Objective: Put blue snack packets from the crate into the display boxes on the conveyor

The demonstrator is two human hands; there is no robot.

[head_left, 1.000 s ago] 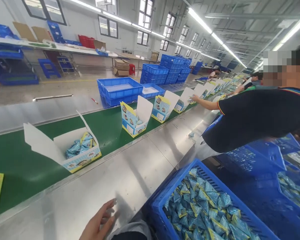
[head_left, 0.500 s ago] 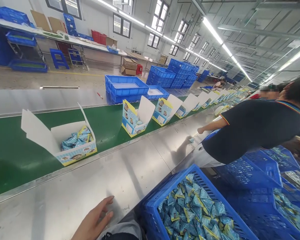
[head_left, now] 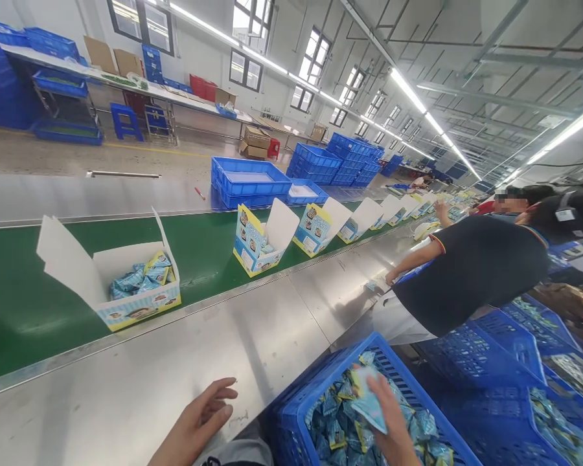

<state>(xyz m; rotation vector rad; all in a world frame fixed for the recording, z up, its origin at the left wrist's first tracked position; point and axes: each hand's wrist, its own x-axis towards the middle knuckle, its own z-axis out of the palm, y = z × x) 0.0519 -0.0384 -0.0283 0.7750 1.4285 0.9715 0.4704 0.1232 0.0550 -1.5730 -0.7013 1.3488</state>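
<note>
My right hand, smeared by motion, is above a blue crate and holds a blue and yellow snack packet. Many similar triangular packets fill that crate. Over the metal ledge, my left hand has its thumb and fingers apart and holds nothing. Beyond it, an open printed carton with raised white flaps and several packets inside stands on the green belt. Another open carton, tall-sided and with some packets showing, stands farther right.
A row of open cartons runs into the distance along the belt. A co-worker in a dark shirt leans by the ledge at right. Blue trays stand behind the belt; more packet-filled crates are at lower right.
My right hand has come into view over the crate with a packet. My left hand has shifted slightly right. The cartons have slid a little left, and the co-worker has raised a hand.
</note>
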